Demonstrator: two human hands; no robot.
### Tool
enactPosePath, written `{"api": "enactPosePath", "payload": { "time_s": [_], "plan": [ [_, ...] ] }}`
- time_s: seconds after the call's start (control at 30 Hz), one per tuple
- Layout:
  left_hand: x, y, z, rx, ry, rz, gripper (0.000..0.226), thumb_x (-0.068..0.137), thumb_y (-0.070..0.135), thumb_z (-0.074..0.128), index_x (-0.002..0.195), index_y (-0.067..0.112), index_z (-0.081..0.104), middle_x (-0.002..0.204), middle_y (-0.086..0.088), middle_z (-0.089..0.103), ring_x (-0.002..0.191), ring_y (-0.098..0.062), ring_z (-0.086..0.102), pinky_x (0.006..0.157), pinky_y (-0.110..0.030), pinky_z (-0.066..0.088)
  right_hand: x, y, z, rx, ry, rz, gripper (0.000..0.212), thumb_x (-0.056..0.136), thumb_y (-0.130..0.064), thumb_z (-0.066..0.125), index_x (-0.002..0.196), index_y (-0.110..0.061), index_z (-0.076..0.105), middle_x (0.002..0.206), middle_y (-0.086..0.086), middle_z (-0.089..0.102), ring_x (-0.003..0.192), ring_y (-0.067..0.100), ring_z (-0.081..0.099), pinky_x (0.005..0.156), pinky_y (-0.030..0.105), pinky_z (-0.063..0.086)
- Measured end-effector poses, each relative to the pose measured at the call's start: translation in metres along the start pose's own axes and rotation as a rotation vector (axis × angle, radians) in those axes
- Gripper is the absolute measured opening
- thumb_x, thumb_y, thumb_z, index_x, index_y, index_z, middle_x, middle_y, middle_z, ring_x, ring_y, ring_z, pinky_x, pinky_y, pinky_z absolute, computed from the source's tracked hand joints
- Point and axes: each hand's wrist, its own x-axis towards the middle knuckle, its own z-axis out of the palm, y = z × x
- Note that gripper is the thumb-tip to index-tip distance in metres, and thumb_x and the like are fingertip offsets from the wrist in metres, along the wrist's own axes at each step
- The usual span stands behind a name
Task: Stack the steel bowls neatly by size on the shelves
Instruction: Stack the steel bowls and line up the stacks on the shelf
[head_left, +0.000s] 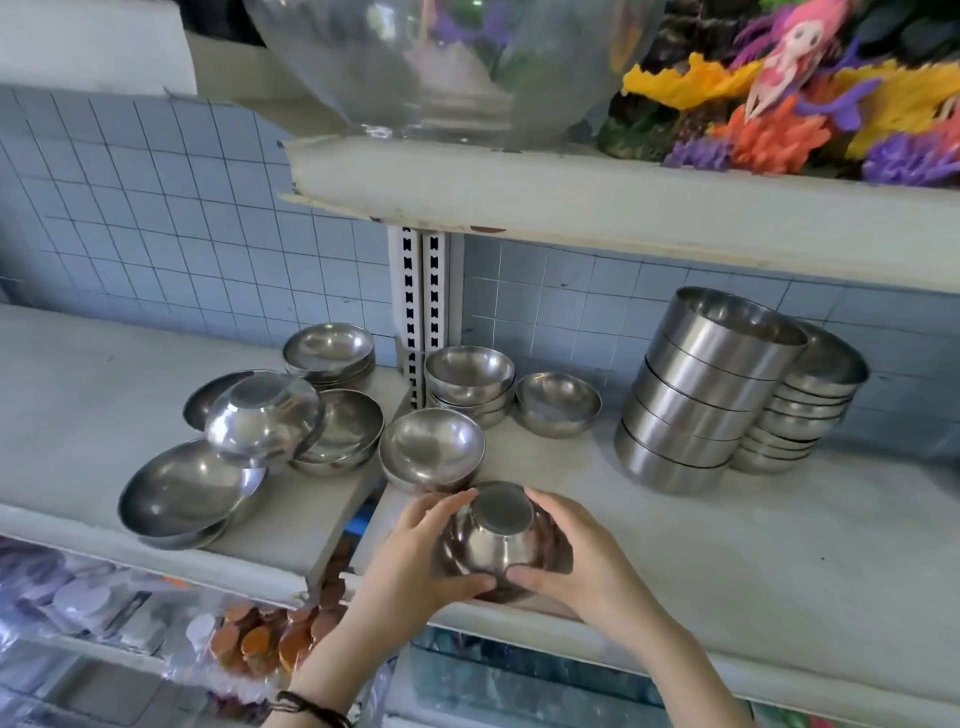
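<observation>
My L hand (408, 571) & R hand (584, 566) cup an upturned bowl (493, 545) at the shelf (727, 551) front edge, fingers (441, 508) curled round it, thumbs nearest me.

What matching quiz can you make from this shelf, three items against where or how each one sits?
Items:
1. glass bowl
2. held bowl
3. straight-sided stack

Places or states:
A. leaning, at the far right
B. on the upper shelf
C. base up, gripped between the left hand and the right hand

Pairs: 1-B, 2-C, 3-A.
</observation>
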Motion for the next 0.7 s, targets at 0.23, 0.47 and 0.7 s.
{"api": "enactPosePath", "payload": {
  "time_s": [0.23,0.47,0.7],
  "plan": [
    [0.002,0.010,-0.001,-0.049,0.051,0.050,0.083,0.052,0.071,0.068,0.125,0.053,0.031,0.124,0.037,0.030,0.109,0.012,0.042,0.091,0.000,0.031,0.001,0.001,-0.008,0.098,0.024,0.001,0.079,0.066,-0.037,0.089,0.129,-0.049,0.042,0.136,-0.022,0.049,0.122,-0.016,0.044,0.100,0.005,0.033],
    [0.010,0.018,-0.029,-0.008,-0.019,0.256,0.081,0.063,0.081,0.061,0.136,0.063,0.029,0.146,0.035,0.026,0.132,0.007,0.031,0.104,-0.009,0.025,0.001,-0.024,-0.033,0.181,0.066,-0.031,0.082,0.066,-0.052,0.076,0.141,-0.035,0.047,0.132,-0.022,0.052,0.116,-0.007,0.052,0.095,0.008,0.040],
    [0.027,0.015,-0.062,0.027,0.055,0.429,0.061,0.082,0.072,0.050,0.139,0.060,0.032,0.146,0.031,0.034,0.125,-0.004,0.043,0.093,-0.011,0.036,0.009,-0.052,-0.045,0.306,0.077,-0.028,0.058,0.077,-0.057,0.061,0.133,-0.048,0.050,0.121,-0.030,0.061,0.112,-0.007,0.057,0.096,0.019,0.046]
  ]
}}
